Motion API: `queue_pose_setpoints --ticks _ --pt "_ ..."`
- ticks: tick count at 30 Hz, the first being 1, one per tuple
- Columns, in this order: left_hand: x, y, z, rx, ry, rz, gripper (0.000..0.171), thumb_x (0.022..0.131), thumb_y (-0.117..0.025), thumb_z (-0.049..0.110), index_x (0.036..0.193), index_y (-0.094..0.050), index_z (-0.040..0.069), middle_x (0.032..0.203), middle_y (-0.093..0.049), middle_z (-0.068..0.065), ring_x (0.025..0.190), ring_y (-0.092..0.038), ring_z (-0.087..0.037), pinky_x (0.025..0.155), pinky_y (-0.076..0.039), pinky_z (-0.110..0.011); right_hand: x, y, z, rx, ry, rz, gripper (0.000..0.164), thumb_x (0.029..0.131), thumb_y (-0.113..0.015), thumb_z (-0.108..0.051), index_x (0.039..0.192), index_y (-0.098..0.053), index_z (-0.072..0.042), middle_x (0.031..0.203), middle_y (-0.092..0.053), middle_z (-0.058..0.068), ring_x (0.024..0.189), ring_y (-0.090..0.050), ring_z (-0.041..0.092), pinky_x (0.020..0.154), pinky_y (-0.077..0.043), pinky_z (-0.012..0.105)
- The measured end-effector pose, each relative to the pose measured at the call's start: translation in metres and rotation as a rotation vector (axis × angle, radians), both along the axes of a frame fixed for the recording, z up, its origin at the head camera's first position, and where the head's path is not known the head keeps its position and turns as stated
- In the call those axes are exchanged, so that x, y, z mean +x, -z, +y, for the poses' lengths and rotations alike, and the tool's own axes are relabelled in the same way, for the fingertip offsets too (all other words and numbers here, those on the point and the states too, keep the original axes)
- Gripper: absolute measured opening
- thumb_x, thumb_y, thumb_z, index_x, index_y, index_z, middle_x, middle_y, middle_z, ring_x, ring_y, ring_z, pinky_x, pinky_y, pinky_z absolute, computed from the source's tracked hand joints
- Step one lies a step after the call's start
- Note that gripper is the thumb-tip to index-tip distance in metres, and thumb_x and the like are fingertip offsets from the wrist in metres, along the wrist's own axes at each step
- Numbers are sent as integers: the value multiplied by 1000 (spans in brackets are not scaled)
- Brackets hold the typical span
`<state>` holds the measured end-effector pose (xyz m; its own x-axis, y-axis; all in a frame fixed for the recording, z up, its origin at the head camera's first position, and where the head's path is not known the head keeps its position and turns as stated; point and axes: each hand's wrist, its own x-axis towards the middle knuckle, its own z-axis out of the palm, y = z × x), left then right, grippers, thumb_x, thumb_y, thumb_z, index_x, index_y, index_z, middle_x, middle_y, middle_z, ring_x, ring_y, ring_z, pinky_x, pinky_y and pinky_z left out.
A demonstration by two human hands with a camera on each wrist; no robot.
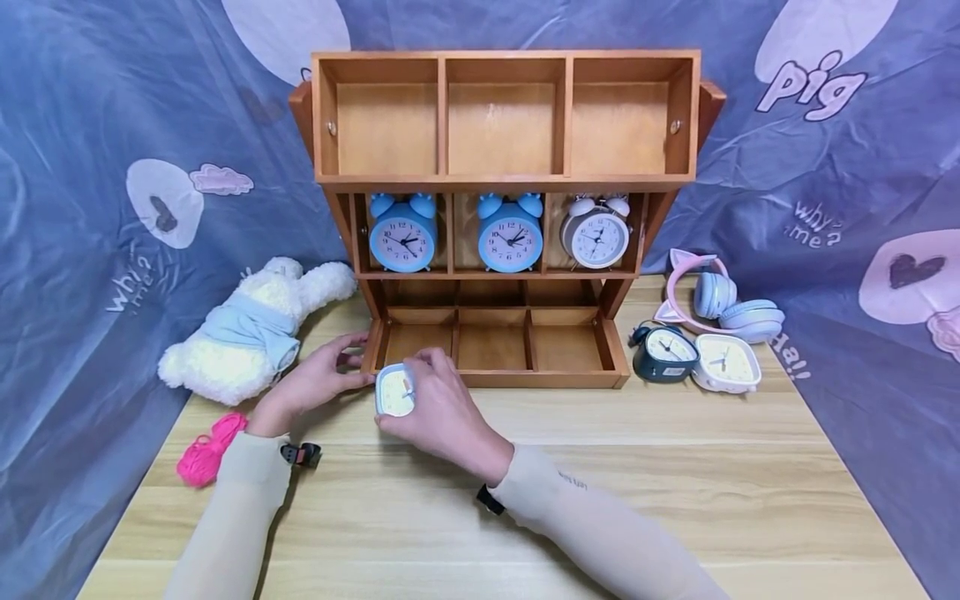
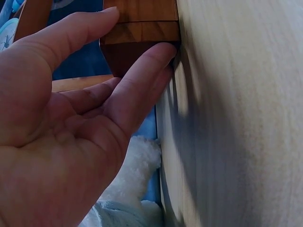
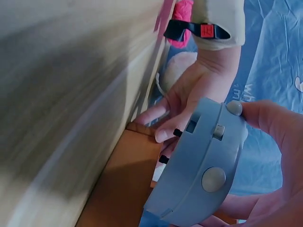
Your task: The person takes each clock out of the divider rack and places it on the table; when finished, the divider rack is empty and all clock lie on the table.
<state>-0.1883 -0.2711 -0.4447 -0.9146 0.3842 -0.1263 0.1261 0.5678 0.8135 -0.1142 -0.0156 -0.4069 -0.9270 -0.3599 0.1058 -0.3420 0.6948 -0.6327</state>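
Right hand (image 1: 442,412) grips a small clock (image 1: 394,390); left hand (image 1: 318,379) – fingers relaxed, holding nothing – touches the wooden shelf (image 1: 495,379).

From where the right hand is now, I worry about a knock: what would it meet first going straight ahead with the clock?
Probably the front rim of the wooden shelf: the right hand holds the small clock just before its lower left compartment. Depth is uncertain.
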Motion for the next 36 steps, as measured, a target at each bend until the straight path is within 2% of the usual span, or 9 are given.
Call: queue_pose_setpoints --ticks 5,13,21,29,36 --pt "0 0 0 -16 0 11 79 107 -77 15 170 -35 -8 160 -57 -35 141 -64 -51 104 -60 -39 7 4 1 -14 -25 -27 81 85 -94 -41 149 -66 -2 150 -58 12 122 -60 24 99 -58 32" --pt "1 1 -1 -32 -9 12 78 107 -77 16 170 -37 -5 153 -64 -34 140 -67 -49 104 -59 -36 12 15 0 17 -40 -48 86 83 -94 -41 152 -64 0 150 -57 11 122 -60 21 99 -58 28" --pt "1 2 -2 -30 -14 1 80 106 -78 15 171 -35 -4 156 -62 -33 142 -66 -49 111 -57 -50 13 23 -1 36 -40 -34 84 83 -95 -41 149 -65 2 145 -58 14 120 -61 24 99 -58 30" --pt "2 2 -2 -23 -16 -8 81 106 -78 14 171 -35 -5 157 -61 -33 142 -65 -48 108 -57 -37 12 28 -4 77 -62 -16 80 81 -95 -40 144 -68 2 141 -61 13 120 -60 24 99 -57 30" --pt "2 1 -1 -21 -13 -9 81 106 -78 14 171 -34 -6 155 -63 -34 141 -66 -49 107 -58 -37 11 31 -5 110 -64 12 76 81 -96 -42 138 -70 0 140 -61 13 119 -61 25 99 -56 31"
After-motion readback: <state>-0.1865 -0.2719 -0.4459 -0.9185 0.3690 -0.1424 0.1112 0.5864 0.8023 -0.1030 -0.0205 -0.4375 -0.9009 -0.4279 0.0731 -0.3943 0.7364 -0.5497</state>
